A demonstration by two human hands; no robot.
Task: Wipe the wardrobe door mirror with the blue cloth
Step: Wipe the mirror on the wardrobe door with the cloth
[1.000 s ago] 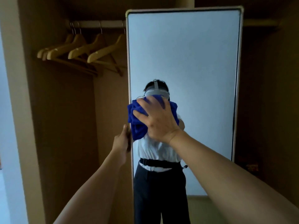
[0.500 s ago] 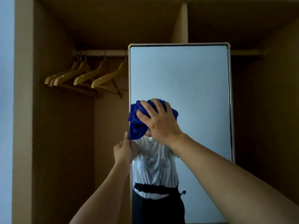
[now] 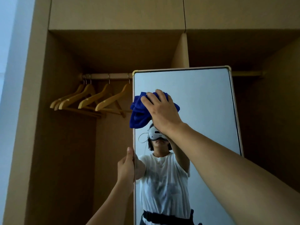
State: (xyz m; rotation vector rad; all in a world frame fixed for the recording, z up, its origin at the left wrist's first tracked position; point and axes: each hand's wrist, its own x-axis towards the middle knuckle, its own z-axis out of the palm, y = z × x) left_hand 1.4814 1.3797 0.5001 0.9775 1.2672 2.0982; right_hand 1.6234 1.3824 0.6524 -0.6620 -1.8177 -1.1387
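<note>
The tall wardrobe door mirror point(image 3: 203, 98) stands in a pale frame at the centre, reflecting a person in a white shirt. A bunched blue cloth point(image 3: 138, 112) lies against the glass near its upper left edge. My right hand point(image 3: 162, 111) presses the cloth flat to the mirror with spread fingers. My left hand point(image 3: 127, 168) grips the mirror's left edge lower down, thumb up along the frame.
Open wooden wardrobe around the mirror. Several wooden hangers point(image 3: 90, 101) hang on a rail point(image 3: 107, 76) in the left bay. A dark bay point(image 3: 267, 111) lies to the right, closed cupboards point(image 3: 116, 12) above.
My right hand and the cloth have moved up the glass toward the mirror's top. My view has tilted upward. The left hand keeps its grip on the mirror edge.
</note>
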